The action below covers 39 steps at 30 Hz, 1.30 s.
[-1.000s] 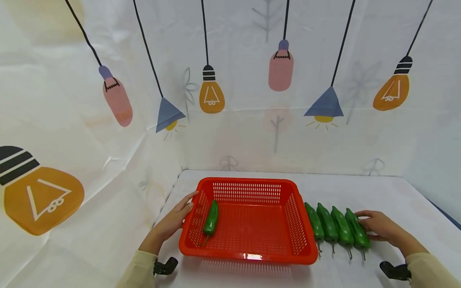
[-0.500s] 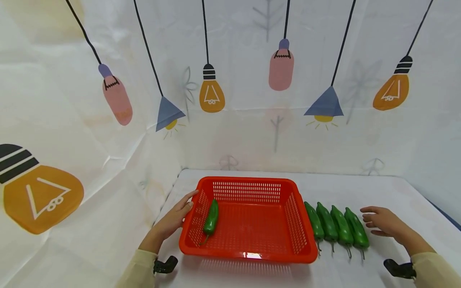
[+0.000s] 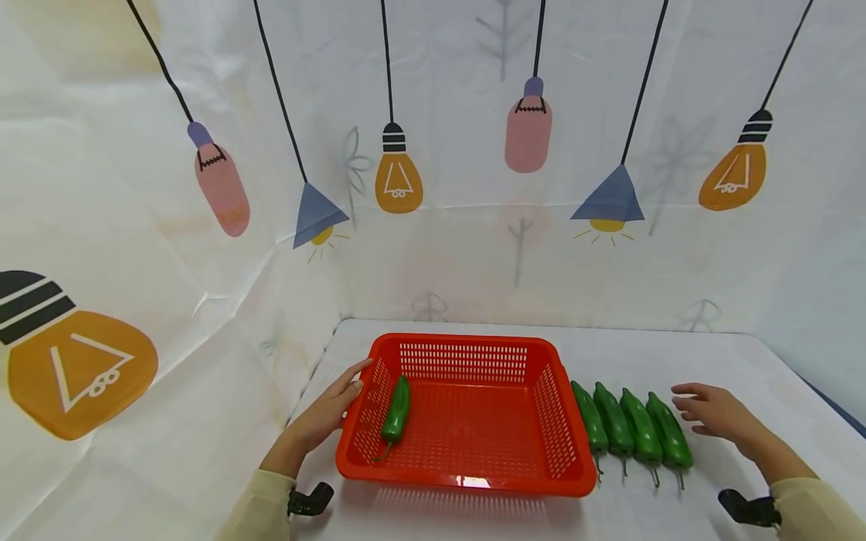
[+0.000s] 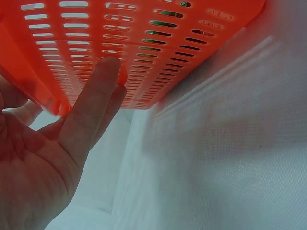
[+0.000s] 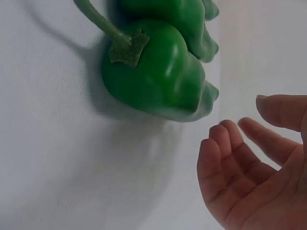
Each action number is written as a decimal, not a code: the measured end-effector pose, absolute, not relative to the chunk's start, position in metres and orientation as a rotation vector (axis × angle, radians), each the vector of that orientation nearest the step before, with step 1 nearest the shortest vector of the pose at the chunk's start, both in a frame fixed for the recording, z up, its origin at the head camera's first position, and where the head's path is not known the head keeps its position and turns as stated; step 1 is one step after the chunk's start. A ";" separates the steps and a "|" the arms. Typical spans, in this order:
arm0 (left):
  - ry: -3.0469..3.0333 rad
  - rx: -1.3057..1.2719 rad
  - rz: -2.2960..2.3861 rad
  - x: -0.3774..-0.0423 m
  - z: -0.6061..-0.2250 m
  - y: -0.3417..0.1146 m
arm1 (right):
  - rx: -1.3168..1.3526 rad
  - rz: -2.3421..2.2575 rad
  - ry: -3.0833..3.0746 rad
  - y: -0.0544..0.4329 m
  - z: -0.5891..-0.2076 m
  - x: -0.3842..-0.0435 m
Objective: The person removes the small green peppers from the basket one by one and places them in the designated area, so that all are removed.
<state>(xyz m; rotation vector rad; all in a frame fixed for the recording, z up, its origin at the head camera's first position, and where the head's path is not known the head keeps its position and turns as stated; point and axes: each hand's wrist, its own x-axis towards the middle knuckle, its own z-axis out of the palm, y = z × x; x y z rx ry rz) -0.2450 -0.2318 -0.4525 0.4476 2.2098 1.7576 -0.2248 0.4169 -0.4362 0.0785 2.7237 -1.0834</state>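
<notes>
A red plastic basket (image 3: 467, 487) with slotted walls stands on the table, and one green pepper (image 3: 397, 409) lies inside near its left wall. My left hand (image 3: 325, 417) rests at the basket's left rim. In the left wrist view, straight fingers (image 4: 91, 103) of that hand touch the slotted outer wall. To the right of the basket, several green peppers (image 3: 639, 428) lie side by side in a row, stems toward me. My right hand (image 3: 720, 413) hovers just right of the row, its fingers loosely bent. The right wrist view shows it apart from the nearest pepper (image 5: 153, 72), holding nothing.
A white cloth covers the table (image 3: 649, 347). Behind and to the left hangs a pale backdrop (image 3: 460, 255) printed with lamps and bulbs. Black straps with small devices (image 3: 747, 507) sit on both wrists.
My right hand has let go of the rightmost pepper and drawn off to its right, its fingers loosening. The left hand and the basket have stayed in place.
</notes>
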 end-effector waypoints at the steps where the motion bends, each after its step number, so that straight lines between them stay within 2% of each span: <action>1: 2.208 0.447 1.759 -0.245 -0.453 -0.232 | 0.059 -1.081 2.739 0.416 -0.436 -0.225; 39: 2.207 0.456 1.761 -0.244 -0.450 -0.231 | -0.175 -1.157 2.923 0.369 -0.417 -0.221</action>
